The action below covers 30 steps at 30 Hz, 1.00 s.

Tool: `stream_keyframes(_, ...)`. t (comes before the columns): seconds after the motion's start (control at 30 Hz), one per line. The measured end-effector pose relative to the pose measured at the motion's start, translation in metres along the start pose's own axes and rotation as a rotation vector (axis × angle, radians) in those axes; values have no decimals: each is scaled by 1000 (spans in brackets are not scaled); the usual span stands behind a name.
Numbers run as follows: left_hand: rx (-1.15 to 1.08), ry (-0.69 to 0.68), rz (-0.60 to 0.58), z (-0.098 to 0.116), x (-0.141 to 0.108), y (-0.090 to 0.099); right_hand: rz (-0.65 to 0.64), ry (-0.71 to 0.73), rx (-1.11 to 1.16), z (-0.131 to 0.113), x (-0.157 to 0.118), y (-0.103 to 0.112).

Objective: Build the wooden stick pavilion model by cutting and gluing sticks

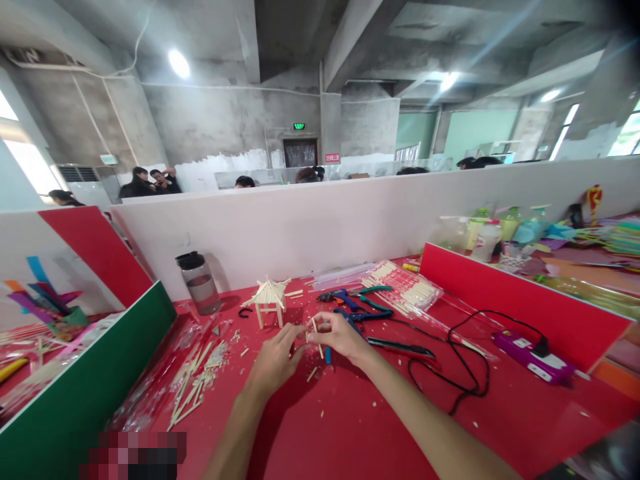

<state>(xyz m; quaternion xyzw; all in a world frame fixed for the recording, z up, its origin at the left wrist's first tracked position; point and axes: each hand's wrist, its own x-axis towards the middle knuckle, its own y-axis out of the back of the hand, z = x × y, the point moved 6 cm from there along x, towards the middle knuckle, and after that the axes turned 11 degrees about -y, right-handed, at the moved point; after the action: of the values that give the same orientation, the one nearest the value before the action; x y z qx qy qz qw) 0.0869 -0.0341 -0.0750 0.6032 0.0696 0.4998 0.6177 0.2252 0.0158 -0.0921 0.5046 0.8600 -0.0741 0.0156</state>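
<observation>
My right hand [343, 335] pinches a short pale wooden stick [318, 341] between thumb and fingers, tilted just above the red tabletop. Close beside it on the left, my left hand [277, 357] has its thumb and fingers drawn together near the same stick; what lies between them is too small to make out. Behind my left hand stands a small pavilion model [271, 298] built of wooden sticks, with a pointed roof on stick legs. A blue-handled glue gun [350, 313] and green-handled pliers [377, 303] lie just beyond my right hand.
Cut sticks [193, 393] and scraps lie to the left beside crumpled plastic wrap. A water bottle [199, 283] stands at the back. A stick bundle [407, 287], a black-handled cutter [400, 347] and a cabled purple power strip [533, 357] are rightward. Green [100, 373] and red [520, 303] partitions flank the table.
</observation>
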Motion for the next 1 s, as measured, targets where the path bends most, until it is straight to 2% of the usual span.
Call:
stream_keyframes(0.5,-31,-8,-23,6,2,4,-8,-37,13,6,4,1)
stream_keyframes(0.77,-36,-14,-57,9,2,4,-30,-1,-11,14,7,4)
stream_keyframes(1.0,-26,-8,-36,7,2,4,-24,6,-27,14,8,3)
